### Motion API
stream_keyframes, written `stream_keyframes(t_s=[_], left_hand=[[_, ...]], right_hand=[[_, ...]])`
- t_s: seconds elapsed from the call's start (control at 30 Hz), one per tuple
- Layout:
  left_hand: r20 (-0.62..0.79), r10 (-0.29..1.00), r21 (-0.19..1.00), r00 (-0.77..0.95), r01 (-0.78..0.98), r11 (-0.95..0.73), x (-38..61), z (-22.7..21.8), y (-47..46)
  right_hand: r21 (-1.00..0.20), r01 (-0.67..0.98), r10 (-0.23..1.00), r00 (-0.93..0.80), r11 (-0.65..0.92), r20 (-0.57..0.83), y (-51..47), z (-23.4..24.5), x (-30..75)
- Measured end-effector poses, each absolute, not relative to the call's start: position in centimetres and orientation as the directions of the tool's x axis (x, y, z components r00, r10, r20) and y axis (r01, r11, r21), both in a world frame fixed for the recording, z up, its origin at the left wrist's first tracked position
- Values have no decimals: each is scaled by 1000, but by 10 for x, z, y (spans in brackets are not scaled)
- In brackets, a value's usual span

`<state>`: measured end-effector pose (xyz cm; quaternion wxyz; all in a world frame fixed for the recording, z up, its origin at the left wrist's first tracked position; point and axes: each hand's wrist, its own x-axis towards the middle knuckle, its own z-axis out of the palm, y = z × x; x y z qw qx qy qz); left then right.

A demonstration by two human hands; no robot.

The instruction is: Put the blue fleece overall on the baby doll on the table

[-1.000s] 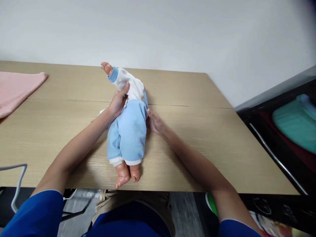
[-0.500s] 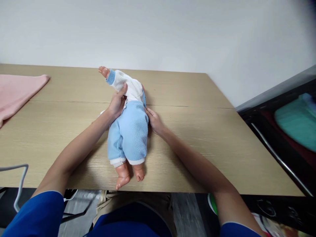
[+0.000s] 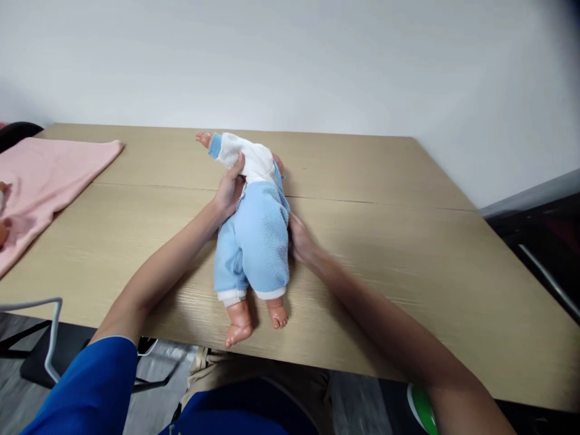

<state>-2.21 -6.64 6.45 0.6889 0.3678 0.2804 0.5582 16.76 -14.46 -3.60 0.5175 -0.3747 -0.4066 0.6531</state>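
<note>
A baby doll in a white top and light blue fleece trousers is between my hands on the wooden table, its feet toward me and its back side up. No head shows on it. My left hand grips the doll's side under its outstretched arm, with the thumb lying over the white top. On the other side, my right hand holds the doll at the hip, its fingers partly hidden beneath the trousers. A blue strip hangs at the doll's right edge.
A pink cloth lies on the table at the left, with skin-coloured doll parts at its edge. A grey bent tube stands by the front left edge. Below the table is a green-and-white object. A dark item with a metal bar is at right.
The view has turned left, showing more of the pink cloth. My right hand has slid down along the doll's hip, its fingers now further under the trousers.
</note>
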Motion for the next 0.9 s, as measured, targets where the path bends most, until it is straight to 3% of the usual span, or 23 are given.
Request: stream_keyframes(t_s=[0.1, 0.3, 0.6, 0.9], left_hand=[[23, 973, 821, 232, -559, 114, -25, 65, -65], [14, 957, 835, 290, -531, 148, -35, 63, -61], [-5, 956, 846, 293, -509, 160, -43, 55, -53], [-24, 963, 848, 267, -505, 161, -42, 58, -57]], right_hand=[[-911, -400, 988, -145, -103, -48, -145, -29, 166], [-905, -406, 956, -295, -131, -6, -144, -22, 166], [-983, -129, 977, -150, 134, 153, -132, -39, 163], [-968, -215, 981, -116, 127, 154, -134, -33, 166]])
